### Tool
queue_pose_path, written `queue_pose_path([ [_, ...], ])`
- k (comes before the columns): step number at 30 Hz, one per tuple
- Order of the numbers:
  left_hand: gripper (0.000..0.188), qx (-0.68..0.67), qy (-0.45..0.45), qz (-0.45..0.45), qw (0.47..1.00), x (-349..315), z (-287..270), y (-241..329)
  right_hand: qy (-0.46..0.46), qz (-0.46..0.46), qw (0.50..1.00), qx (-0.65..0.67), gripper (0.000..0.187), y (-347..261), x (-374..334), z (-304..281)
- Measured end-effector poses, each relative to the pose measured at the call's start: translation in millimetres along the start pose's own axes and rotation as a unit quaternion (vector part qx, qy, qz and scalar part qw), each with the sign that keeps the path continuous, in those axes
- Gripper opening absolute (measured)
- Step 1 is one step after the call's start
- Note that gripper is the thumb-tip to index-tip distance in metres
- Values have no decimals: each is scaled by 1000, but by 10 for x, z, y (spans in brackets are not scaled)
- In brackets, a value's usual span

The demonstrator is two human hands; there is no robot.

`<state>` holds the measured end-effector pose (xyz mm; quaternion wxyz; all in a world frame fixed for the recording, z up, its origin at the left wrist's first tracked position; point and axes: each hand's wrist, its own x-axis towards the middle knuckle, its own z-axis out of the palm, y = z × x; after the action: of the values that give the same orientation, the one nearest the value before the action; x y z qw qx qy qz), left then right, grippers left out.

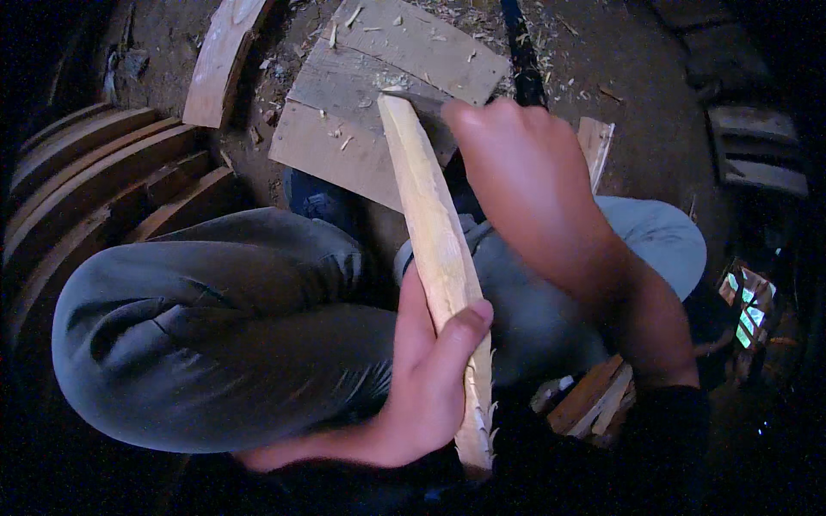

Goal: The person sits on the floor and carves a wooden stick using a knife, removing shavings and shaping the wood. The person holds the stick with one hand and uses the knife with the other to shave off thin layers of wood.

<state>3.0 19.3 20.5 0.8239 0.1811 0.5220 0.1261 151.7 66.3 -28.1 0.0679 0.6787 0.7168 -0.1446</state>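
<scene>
A long pale strip of wood (pixel 437 224) slants up across my lap, its far tip over a board on the ground. Its faces are freshly cut, and splinters stick out along its near right edge. My left hand (pixel 434 370) wraps round the lower part, thumb across the top. At the far end, my right hand (pixel 525 146) is closed in a fist round a knife, whose handle the fingers hide. The dark knife blade (pixel 423 101) reaches left from the fist and lies against the strip's tip.
Flat boards (pixel 344 129) strewn with shavings lie ahead of my knees. Curved planks (pixel 95 172) are stacked at the left, and another plank (pixel 219 64) lies at the far left. Wood offcuts (pixel 594 400) sit by my right side. A dark bar (pixel 523 52) runs along the ground beyond.
</scene>
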Motion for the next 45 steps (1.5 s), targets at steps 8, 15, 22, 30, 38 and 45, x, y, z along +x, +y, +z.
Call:
queue_pose_path([
  [8, 56, -10, 2, -8, 1000, -5, -64, -88, -6, 32, 999, -9, 8, 42, -35, 98],
  [15, 51, -85, -17, -22, 996, 21, -144, -173, -3, 35, 999, -14, 9, 37, 11, 53],
  [22, 52, -93, -33, -29, 995, 6, -124, -190, -25, 48, 999, -8, 9, 68, 96, 81],
  [30, 56, 35, 28, 8, 999, -45, -9, -80, -28, 71, 997, 5, 9, 249, -62, -10],
  [38, 53, -65, -19, -18, 998, -4, -78, -85, -20, 43, 999, -1, 8, 78, -102, 39],
  [45, 49, -59, -8, -17, 998, -21, -82, -117, 26, 35, 999, -5, 7, 83, -116, 55],
])
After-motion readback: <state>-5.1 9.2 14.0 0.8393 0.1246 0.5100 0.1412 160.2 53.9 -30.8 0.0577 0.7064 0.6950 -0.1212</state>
